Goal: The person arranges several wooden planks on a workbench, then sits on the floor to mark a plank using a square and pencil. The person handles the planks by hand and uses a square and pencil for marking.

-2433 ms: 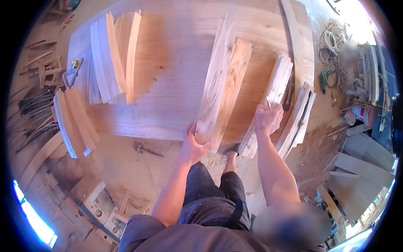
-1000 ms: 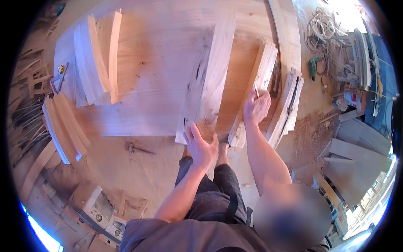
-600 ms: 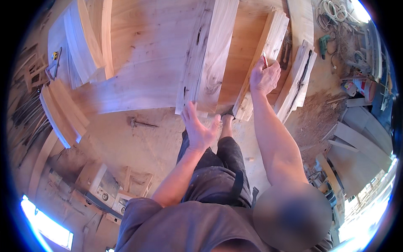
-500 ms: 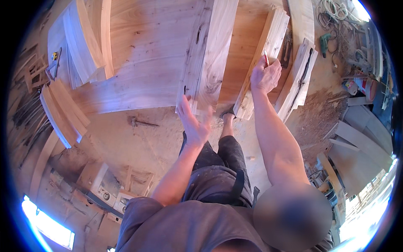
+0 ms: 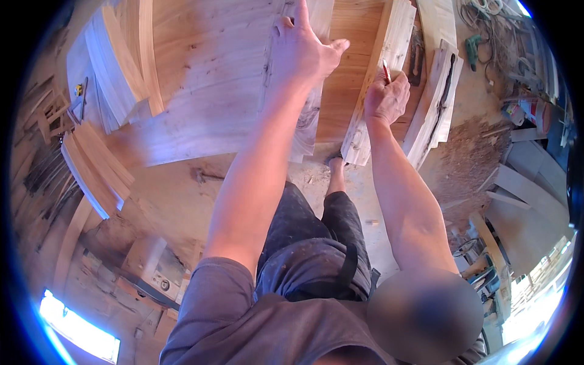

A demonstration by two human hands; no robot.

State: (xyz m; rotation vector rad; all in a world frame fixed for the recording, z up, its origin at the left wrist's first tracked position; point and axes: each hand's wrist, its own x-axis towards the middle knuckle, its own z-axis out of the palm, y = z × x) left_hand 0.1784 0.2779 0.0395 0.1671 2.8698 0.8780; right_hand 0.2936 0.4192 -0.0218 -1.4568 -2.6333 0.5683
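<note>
My left hand (image 5: 309, 52) reaches far over a pale long board (image 5: 308, 125), its thumb and index finger spread apart and nothing visible in its grasp. Some of its fingertips touch or hover over the wood; I cannot tell which. A red pencil (image 5: 386, 70) sticks up from the closed fingers of my right hand (image 5: 387, 100). That hand rests on or just above a stack of narrow boards (image 5: 396, 41). Under the boards spreads a wide wooden panel (image 5: 207, 85). Right of my right hand lies another narrow stack, a cracked board (image 5: 443, 97) with a dark split on top.
Curved boards (image 5: 115, 61) stand on the panel's left part, beside a yellow tape measure (image 5: 78, 89). More boards (image 5: 97, 164) jut out below them. A hammer (image 5: 207, 176) lies on the floor. On the right are a green power drill (image 5: 472, 48) and coiled hoses (image 5: 486, 13).
My left hand has moved forward from the board's near end to farther along it. My right hand stays almost in place with the pencil.
</note>
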